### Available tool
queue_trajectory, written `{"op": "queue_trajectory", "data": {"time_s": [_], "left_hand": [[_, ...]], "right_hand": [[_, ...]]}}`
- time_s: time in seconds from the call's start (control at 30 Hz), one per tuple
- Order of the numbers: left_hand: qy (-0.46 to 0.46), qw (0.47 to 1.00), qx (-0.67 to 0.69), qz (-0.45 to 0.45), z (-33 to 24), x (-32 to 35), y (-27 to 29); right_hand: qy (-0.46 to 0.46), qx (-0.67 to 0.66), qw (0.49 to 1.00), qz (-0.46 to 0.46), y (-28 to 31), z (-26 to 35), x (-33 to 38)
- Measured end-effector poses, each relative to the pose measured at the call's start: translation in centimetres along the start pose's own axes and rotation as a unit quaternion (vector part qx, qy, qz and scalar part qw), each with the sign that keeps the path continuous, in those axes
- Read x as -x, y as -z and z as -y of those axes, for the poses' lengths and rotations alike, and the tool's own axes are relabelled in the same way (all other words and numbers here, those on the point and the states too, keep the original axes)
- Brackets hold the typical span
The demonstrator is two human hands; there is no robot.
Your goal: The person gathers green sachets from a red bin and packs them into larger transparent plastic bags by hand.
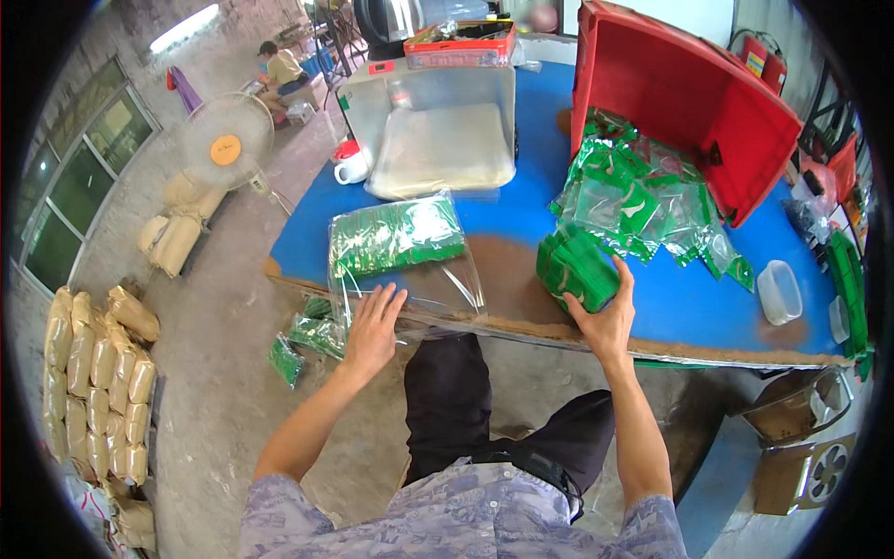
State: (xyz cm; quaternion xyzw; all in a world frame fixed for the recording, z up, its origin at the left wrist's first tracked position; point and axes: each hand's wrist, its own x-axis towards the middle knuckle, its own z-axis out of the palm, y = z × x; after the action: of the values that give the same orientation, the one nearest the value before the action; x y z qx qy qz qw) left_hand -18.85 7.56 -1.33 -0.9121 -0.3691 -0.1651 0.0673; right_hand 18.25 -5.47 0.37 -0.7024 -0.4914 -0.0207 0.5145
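Green packet stack (pixel 575 270), one, pinched in the right hand (pixel 603 321) grip at the near edge of the blue surface (pixel 521 210). Left hand (pixel 372 328) grip spread flat on one clear bag (pixel 402 250) of green packets, left of the stack. One tipped red crate (pixel 680 98) far right spills loose packets (pixel 643 210). Three packets lie on the floor (pixel 223 317).

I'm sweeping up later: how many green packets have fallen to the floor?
3 show: one packet lies alone left of the left hand, two more just under the table edge. The table may hide others.
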Motion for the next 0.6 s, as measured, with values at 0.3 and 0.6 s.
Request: {"op": "queue_trajectory", "data": {"time_s": [0.3, 0.6], "left_hand": [[-0.014, 0.994, 0.089, -0.062, 1.2, -0.7, 0.8], [0.053, 0.983, 0.163, 0.06, -10.0, -9.0, 0.1]], "right_hand": [[-0.181, -0.392, 0.902, -0.018, 4.0, 1.9, 0.7], [-0.313, -0.595, 0.734, 0.096, 1.5, 3.6, 0.3]]}}
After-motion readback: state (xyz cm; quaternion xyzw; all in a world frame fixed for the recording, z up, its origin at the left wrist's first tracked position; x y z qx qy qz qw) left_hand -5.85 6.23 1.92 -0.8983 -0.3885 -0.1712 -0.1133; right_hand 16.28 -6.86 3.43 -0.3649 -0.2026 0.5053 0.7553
